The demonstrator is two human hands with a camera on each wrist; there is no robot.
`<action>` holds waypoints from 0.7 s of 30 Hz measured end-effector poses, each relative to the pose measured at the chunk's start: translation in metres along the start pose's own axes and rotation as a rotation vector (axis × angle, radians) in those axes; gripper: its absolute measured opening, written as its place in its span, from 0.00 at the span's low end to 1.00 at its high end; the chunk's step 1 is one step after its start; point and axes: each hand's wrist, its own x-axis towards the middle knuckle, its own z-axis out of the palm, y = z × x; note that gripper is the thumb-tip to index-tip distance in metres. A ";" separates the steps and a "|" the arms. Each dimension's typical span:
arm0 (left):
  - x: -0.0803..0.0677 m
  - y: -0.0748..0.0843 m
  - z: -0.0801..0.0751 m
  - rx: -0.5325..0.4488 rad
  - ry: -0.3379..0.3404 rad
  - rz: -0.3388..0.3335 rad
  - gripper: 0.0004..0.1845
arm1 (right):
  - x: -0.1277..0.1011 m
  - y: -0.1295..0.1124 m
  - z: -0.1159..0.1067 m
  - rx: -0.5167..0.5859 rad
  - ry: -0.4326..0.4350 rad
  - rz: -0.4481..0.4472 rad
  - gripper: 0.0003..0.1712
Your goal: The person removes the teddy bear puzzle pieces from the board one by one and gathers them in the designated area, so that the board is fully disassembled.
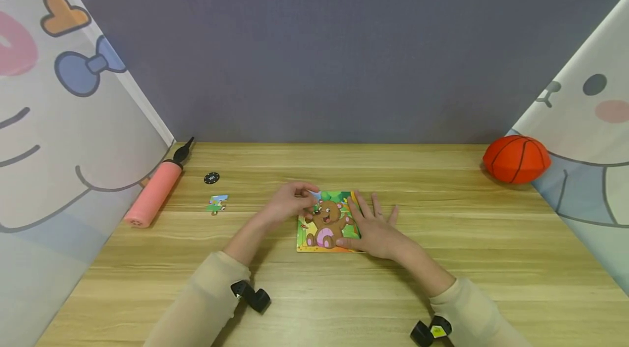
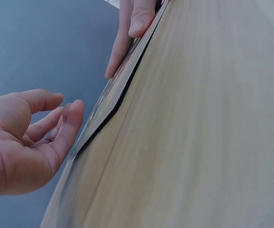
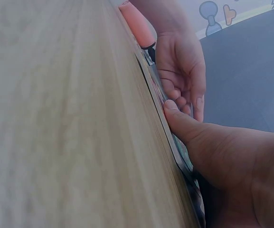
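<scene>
My left hand [image 1: 291, 201] is at the top-left corner of the puzzle [image 1: 326, 222], grip loosely curled w/ fingertips bunched near that corner. Can't tell if there's a piece pinched in there; the left wrist view shows the fingers [image 2: 56, 123] curled but nothing obviously between them. My right hand [image 1: 374, 227] is flat, fingers straight and spread, pressing down on the right edge of the puzzle, thumb along the bottom-right corner.

The puzzle sits mid tabletop [image 1: 442, 259], right in front of me, between both hands. It's roughly square so no real long axis; the bear pic is upright facing me, edges squared up w/ the tabletop edge.

A loose puzzle piece [image 1: 217, 203] lies off to the left, well apart from the board. Left hand is def the nearer one, so it's left and slightly toward the wall from that grip. It looks a bit longer across than deep, tho it's too small to tell which way it's turned.

Further out: a small black disc [image 1: 212, 178], a pink pump [image 1: 156, 191] at the left side, and an orange ball [image 1: 516, 159] far right.
</scene>
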 end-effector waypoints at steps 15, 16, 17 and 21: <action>-0.004 -0.001 0.008 0.123 0.027 0.016 0.18 | 0.000 -0.001 0.000 -0.008 -0.001 0.002 0.64; -0.004 0.000 0.009 0.131 0.031 0.012 0.18 | 0.000 -0.001 0.000 -0.007 -0.002 0.003 0.64; -0.004 0.001 0.010 0.136 0.036 0.004 0.17 | 0.000 -0.001 0.000 -0.013 -0.004 0.004 0.64; -0.004 0.002 0.011 0.154 0.042 -0.015 0.16 | 0.000 -0.001 0.000 -0.010 0.007 -0.003 0.64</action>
